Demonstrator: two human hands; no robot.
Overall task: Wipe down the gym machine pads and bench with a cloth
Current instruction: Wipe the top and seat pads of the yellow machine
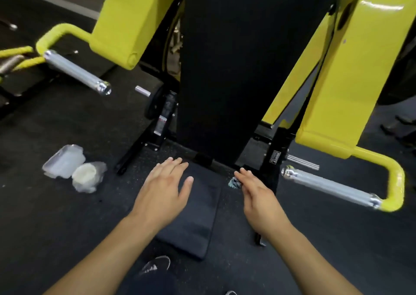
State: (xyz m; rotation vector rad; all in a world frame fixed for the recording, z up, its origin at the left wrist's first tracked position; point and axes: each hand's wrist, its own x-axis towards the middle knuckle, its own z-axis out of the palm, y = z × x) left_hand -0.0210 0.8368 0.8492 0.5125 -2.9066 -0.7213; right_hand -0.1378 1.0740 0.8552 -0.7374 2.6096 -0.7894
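From overhead, both hands hover flat-fingered over the seat pad (pixel 191 216): left hand (pixel 164 191) holding nothing, right hand (pixel 256 193) beside a small crumpled cloth (pixel 234 182); whether it pinches it, I cannot tell. Best to grip it firmly and stroke the back pad (pixel 225 69) top down.

No text can be read: small labels are borne by the left black upright (pixel 162 123) and the right black post (pixel 275 156), but they are blurred.
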